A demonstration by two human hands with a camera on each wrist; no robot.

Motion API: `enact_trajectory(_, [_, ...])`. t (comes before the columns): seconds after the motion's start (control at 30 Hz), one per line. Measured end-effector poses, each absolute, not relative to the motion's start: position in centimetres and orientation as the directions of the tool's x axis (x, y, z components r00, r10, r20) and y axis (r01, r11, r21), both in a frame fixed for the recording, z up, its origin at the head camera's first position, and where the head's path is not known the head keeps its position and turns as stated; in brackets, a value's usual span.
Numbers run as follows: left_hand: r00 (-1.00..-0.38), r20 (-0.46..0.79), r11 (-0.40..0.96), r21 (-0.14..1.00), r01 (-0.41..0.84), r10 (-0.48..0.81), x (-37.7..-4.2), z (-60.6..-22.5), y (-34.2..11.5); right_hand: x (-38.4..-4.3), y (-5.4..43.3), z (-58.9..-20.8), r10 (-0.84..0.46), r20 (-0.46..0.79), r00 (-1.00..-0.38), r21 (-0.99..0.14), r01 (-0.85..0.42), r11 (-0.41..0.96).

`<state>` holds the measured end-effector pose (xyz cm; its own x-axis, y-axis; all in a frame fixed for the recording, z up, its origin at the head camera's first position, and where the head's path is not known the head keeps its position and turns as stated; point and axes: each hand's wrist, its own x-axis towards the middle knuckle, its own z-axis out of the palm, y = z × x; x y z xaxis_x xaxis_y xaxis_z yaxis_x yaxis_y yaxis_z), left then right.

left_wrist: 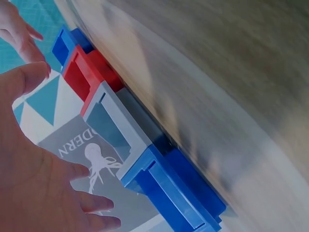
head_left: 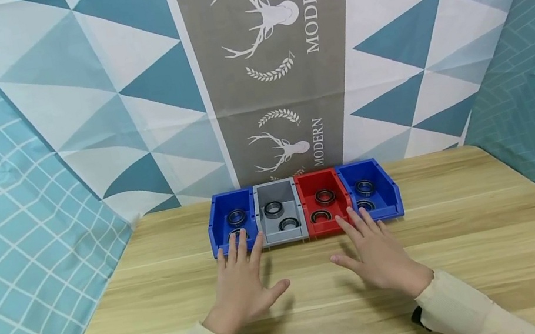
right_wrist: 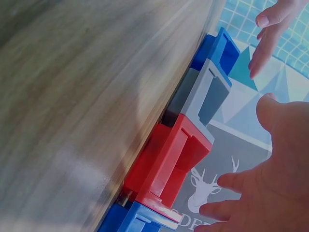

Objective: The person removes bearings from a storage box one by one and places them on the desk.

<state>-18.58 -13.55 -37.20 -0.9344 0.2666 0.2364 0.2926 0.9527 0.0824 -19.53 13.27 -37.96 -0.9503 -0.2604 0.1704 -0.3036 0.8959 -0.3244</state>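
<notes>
My left hand [head_left: 241,287] is held above the table with its fingers spread, holding nothing. Its fingertips overlap the front of the left blue bin [head_left: 212,230] in the head view. Spread in the same way, my right hand [head_left: 377,255] holds nothing and is nearest the red bin [head_left: 310,180] and the right blue bin [head_left: 383,185]. Between the left blue bin and the red one stands a grey bin [head_left: 274,191]. Each bin has two ball bearings in it, such as the bearing [head_left: 267,215] in the grey bin; fingers partly cover the front ones in the blue bins.
The four-sided wooden table [head_left: 322,324] carries the row of bins near its back edge. Behind it hangs a patterned cloth [head_left: 279,81] with deer heads. Tiled-pattern cloths flank it on the left [head_left: 1,208] and right.
</notes>
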Motion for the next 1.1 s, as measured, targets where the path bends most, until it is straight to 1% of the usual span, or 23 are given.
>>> enact_trajectory(0.5, [-0.943, 0.224, 0.958, 0.087, 0.272, 0.247, -19.0, -37.2, -14.1, -19.6, 12.8, -37.4, -0.274, 0.155, -0.949, -0.328, -0.311, 0.892])
enact_trajectory(1.1, [-0.948, 0.215, 0.963, 0.081, 0.258, 0.236, -19.1, -37.1, -14.6, -19.9, 12.3, -37.7, -0.301, 0.162, -0.94, -0.332, -0.339, 0.88])
